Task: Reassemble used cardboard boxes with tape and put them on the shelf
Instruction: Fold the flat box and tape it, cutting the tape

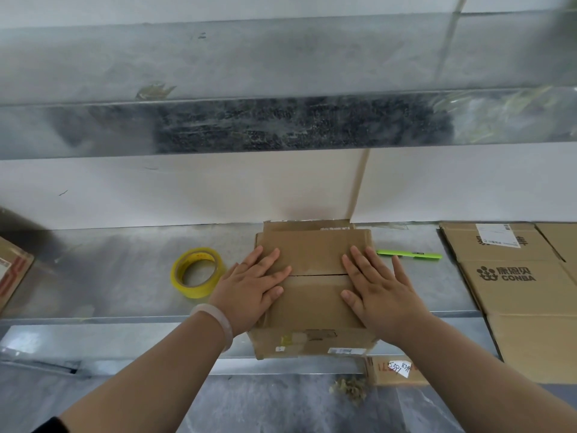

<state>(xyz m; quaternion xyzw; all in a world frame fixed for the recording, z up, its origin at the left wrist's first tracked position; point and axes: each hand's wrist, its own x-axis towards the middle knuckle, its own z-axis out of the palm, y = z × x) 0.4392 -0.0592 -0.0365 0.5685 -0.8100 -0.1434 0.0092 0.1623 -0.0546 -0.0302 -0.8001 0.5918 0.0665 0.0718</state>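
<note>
1. While both hands pressed down on it, the cardboard box [312, 303] sat about mid-table on the metal table [125, 260]. Its far edge was near the white wall and its near face was at the table's front edge.
2. Top flaps were folded shut & met at a seam running L to R across the middle, w/ a thin dark gap showing.
3. L hand [249, 289]: palm down on the box's left part, fingers [268, 260] straight & spread. They pressed flat and gripped nothing. Fingertips lay on the far flap, thumb on the near flap, so the hand spanned the seam.
4. R hand [377, 285]: same on the box's right part. Its fingers [359, 260] were straight, spread, flat on the cardboard, thumb on the near flap, nothing held.
5. Bare strip of box top showed between the two hands; their fingertips stayed apart.
6. Old label bits & torn tape marked the box's near face.
7. Yellow tape roll [193, 292] lay on the table left of the box, just beside the L hand.
8. Green pen [409, 254] lay on the table right of the box, near the R fingers, not touching.
9. Flattened boxes [512, 292], one printed CONBA, lay at far right & overhung the front edge.
10. Pale bracelet [218, 320] sat on the L wrist.
</note>
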